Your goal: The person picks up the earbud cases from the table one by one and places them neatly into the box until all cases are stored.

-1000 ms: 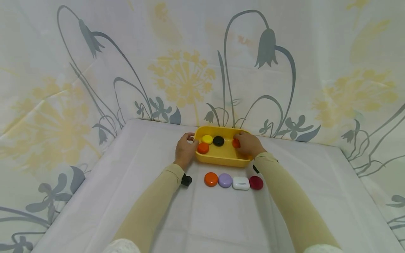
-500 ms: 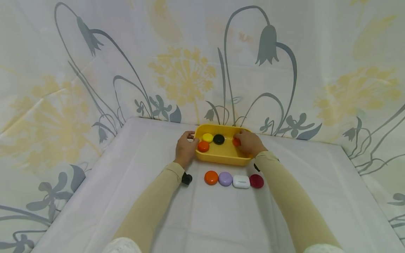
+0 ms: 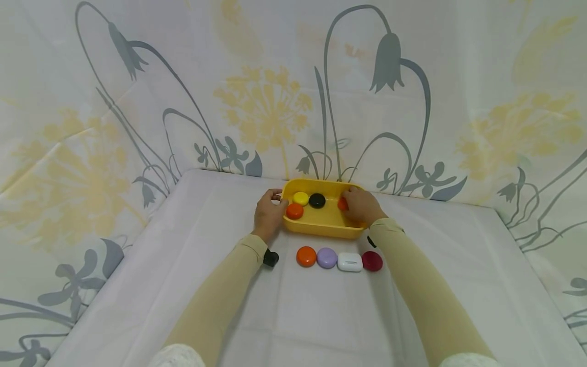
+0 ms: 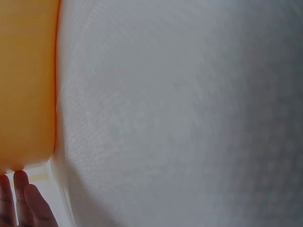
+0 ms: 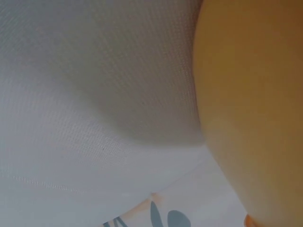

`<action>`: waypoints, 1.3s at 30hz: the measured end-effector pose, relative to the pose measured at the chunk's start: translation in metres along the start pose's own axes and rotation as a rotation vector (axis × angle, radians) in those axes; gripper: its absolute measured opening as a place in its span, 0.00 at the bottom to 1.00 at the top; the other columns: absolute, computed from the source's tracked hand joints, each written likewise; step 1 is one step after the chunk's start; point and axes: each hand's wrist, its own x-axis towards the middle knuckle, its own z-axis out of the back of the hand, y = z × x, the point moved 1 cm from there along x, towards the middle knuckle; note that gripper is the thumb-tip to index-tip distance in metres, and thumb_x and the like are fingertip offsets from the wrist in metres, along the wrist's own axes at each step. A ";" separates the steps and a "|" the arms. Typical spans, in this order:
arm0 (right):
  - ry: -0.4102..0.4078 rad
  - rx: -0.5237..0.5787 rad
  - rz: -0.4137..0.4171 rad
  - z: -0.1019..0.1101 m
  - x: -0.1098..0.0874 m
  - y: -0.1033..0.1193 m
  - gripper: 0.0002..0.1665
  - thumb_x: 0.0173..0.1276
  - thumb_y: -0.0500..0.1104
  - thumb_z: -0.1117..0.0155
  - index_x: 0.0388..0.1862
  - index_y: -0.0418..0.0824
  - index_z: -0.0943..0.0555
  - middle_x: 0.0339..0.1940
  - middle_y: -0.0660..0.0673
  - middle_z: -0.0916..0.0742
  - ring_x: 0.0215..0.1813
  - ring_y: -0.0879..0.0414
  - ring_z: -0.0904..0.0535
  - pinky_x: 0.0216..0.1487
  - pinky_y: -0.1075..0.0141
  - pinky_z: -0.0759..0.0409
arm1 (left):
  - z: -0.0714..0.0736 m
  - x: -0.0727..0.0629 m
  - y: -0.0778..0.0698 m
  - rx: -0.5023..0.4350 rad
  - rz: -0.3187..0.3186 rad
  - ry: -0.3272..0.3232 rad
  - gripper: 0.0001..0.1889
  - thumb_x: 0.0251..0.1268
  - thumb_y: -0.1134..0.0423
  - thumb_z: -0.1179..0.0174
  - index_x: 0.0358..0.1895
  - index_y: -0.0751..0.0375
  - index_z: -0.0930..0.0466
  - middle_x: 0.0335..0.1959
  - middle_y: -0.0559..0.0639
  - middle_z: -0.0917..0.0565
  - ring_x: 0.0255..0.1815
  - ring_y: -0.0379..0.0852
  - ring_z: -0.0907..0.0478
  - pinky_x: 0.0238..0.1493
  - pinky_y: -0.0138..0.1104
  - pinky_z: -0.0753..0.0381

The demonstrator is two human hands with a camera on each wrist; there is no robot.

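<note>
A yellow tray stands near the back of the table. My left hand is at its left end, thumb at the rim; in the left wrist view, straight fingers touch the tray's outer wall. My right hand reaches over the right end, fingertips pinching a round orange-red disc that they partly hide. Inside at the left lie a yellow disc, a black disc and an orange disc. The right wrist view shows mostly the tray's outer wall.
In front of the tray, a row holds an orange disc, a lilac disc, a white rounded rectangular case and a dark red disc. Behind the white-covered table hangs a floral cloth.
The head view has tilted slightly, so everything sits a little higher in frame. Both hands keep their places at the tray, and the discs have not visibly moved.
</note>
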 end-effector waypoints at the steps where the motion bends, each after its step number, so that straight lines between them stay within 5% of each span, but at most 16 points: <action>1: -0.001 0.003 0.001 0.000 0.000 0.000 0.24 0.61 0.44 0.36 0.54 0.36 0.24 0.47 0.37 0.20 0.43 0.44 0.24 0.53 0.52 0.23 | 0.000 0.000 0.000 0.000 -0.001 -0.001 0.19 0.60 0.56 0.44 0.55 0.54 0.24 0.46 0.50 0.21 0.42 0.48 0.26 0.41 0.35 0.22; 21: 0.013 0.127 -0.016 0.002 0.002 -0.004 0.31 0.51 0.44 0.31 0.55 0.37 0.26 0.53 0.37 0.23 0.48 0.43 0.27 0.54 0.51 0.24 | 0.001 0.001 -0.002 0.023 -0.005 -0.019 0.19 0.60 0.57 0.44 0.55 0.53 0.24 0.46 0.51 0.20 0.42 0.49 0.26 0.41 0.35 0.22; 39: 0.001 0.337 -0.008 0.003 -0.001 -0.007 0.29 0.57 0.46 0.33 0.57 0.39 0.26 0.56 0.39 0.22 0.52 0.45 0.26 0.60 0.51 0.26 | 0.000 0.000 0.001 0.010 -0.003 -0.018 0.18 0.58 0.56 0.44 0.53 0.53 0.23 0.44 0.50 0.20 0.37 0.48 0.26 0.37 0.33 0.26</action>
